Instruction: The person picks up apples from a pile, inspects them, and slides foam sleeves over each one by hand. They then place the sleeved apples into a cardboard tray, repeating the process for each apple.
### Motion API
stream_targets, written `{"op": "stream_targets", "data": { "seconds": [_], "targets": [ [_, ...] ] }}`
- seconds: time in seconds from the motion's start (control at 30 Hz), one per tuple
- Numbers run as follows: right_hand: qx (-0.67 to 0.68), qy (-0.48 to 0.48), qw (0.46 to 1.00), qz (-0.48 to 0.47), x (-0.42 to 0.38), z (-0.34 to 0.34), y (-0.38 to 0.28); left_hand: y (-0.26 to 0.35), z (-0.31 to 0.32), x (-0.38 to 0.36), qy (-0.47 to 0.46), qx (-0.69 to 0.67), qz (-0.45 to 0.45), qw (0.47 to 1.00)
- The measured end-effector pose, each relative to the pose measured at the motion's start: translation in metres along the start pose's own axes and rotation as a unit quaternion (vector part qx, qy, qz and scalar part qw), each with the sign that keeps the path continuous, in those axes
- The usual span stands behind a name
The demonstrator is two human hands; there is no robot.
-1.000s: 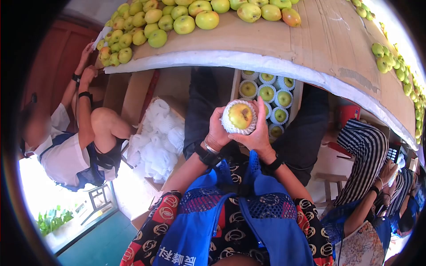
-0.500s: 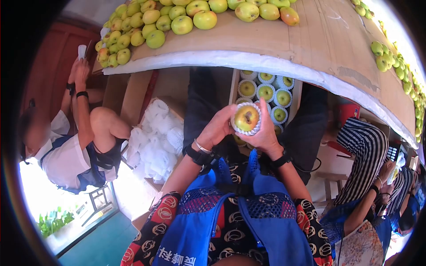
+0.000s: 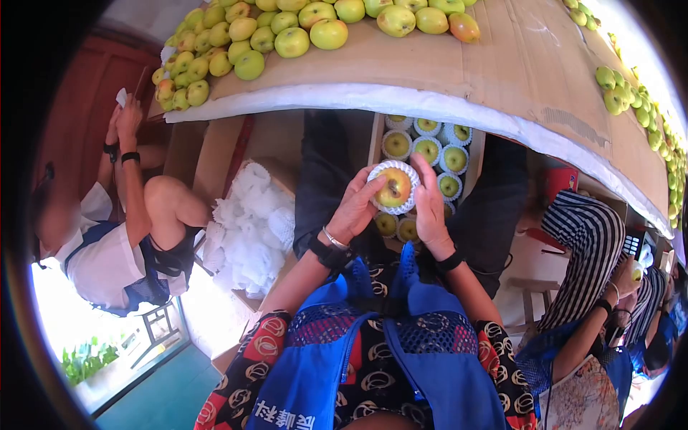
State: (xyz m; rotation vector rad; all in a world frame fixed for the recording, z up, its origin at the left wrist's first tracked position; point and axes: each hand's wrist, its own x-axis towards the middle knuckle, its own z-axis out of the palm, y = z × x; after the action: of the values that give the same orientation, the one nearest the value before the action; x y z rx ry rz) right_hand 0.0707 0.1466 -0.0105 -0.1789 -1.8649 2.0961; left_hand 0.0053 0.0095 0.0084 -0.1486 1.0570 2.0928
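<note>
A yellow-green apple with a reddish blush sits in a white foam net sleeve. My left hand grips it from the left, its thumb lying over the front of the fruit. On the other side my right hand is open, fingers stretched out along the sleeve's right edge. Below and behind both hands, between my legs, stands a box holding rows of green apples, each in its own foam sleeve.
Loose apples are heaped on the cardboard-covered table ahead. White foam sleeves fill a carton at my left. A person sits on the left holding something white; other people sit at the right, one holding an apple.
The sleeved apple has shifted slightly left and up and turned. My left thumb now lies across it, and my right hand has loosened from around it, fingers straightened.
</note>
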Motion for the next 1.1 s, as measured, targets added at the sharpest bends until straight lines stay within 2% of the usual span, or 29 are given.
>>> {"op": "stream_targets", "data": {
  "seconds": [0.03,0.1,0.23,0.33,0.4,0.63,0.73,0.83,0.9,1.03,1.1],
  "targets": [
    [0.0,0.001,1.0,0.001,0.0,0.003,0.001,-0.003,0.0,0.0,0.0,0.0,-0.002,1.0],
    [0.06,-0.001,0.995,0.078,0.001,0.009,0.003,-0.006,0.0,-0.001,-0.008,0.006,0.001,1.0],
    [0.079,0.019,0.994,0.067,-0.001,0.01,0.002,-0.007,0.0,-0.003,-0.017,0.007,-0.003,1.0],
    [0.12,0.042,0.986,0.11,0.001,0.009,0.012,-0.006,0.0,-0.001,-0.051,0.023,-0.027,0.998],
    [0.133,0.056,0.981,0.13,0.0,0.009,0.015,-0.01,-0.001,-0.001,-0.036,0.036,0.003,0.999],
    [0.141,0.061,0.979,0.136,-0.001,0.009,0.023,-0.01,-0.005,-0.001,-0.054,0.034,0.003,0.998],
    [0.171,0.06,0.974,0.136,-0.003,0.01,0.017,-0.009,0.0,-0.002,-0.032,-0.001,0.006,0.999],
    [0.104,0.046,0.986,0.119,-0.003,0.009,0.017,-0.01,0.0,-0.002,-0.032,0.026,0.005,0.999],
    [0.108,0.052,0.984,0.132,-0.003,0.009,0.022,-0.014,-0.004,0.0,-0.001,-0.024,-0.018,1.0],
    [0.103,0.067,0.984,0.128,-0.006,0.015,0.026,-0.031,-0.013,0.008,0.044,-0.031,0.003,0.999],
    [0.135,0.079,0.978,0.136,-0.008,0.017,0.03,-0.036,-0.011,0.009,0.059,-0.082,-0.004,0.995]
  ]
}}
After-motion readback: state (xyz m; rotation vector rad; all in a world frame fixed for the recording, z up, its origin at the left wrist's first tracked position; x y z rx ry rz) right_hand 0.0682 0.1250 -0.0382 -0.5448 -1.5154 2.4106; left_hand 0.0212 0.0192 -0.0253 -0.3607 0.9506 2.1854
